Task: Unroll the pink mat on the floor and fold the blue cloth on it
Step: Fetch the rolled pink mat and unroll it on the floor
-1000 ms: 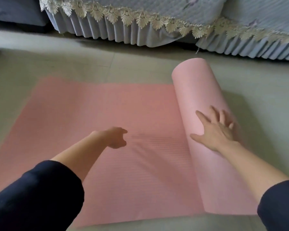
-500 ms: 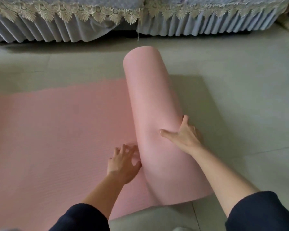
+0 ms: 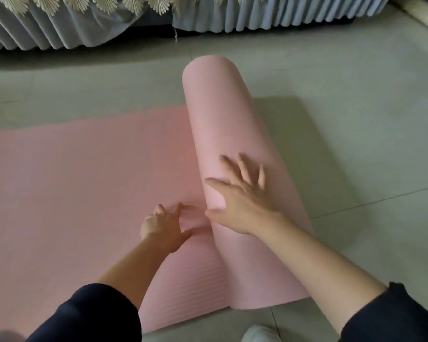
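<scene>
Two hands (image 3: 242, 201) on half-rolled pink mat (image 3: 227, 144)

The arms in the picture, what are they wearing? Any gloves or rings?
Both arms wear dark navy sleeves, pushed up so the forearms are bare. The left sleeve looks soft and bunched; the right sleeve has a slightly wavy cuff edge. The left hand and right hand are bare: no gloves, and no rings, watch or bracelet can be seen.
</scene>
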### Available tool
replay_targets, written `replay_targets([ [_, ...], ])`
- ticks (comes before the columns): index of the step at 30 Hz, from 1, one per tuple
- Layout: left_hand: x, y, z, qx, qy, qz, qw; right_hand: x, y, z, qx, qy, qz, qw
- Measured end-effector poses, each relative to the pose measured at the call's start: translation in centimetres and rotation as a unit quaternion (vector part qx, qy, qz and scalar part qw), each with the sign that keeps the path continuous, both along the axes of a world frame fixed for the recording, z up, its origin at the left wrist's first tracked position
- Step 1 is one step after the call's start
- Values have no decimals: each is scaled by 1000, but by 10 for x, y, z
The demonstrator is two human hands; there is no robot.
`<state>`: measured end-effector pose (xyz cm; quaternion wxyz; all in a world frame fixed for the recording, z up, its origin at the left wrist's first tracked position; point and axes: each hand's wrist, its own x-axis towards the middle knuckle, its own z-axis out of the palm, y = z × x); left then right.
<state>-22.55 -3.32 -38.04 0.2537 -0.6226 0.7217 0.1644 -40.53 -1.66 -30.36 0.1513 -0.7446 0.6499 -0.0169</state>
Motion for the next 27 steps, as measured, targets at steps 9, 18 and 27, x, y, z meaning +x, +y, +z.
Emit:
replay_targets([
  [9,-54,-8,-7,-5,-38,-69,997,-102,-14,35,-86,66,-241,964],
  [18,-119,-45,1,46,-20,-79,996,-188,-11,10,-37,114,-287,950],
  [27,-197,-99,29,126,17,-105,986,-250,-12,8,97,178,-173,964],
])
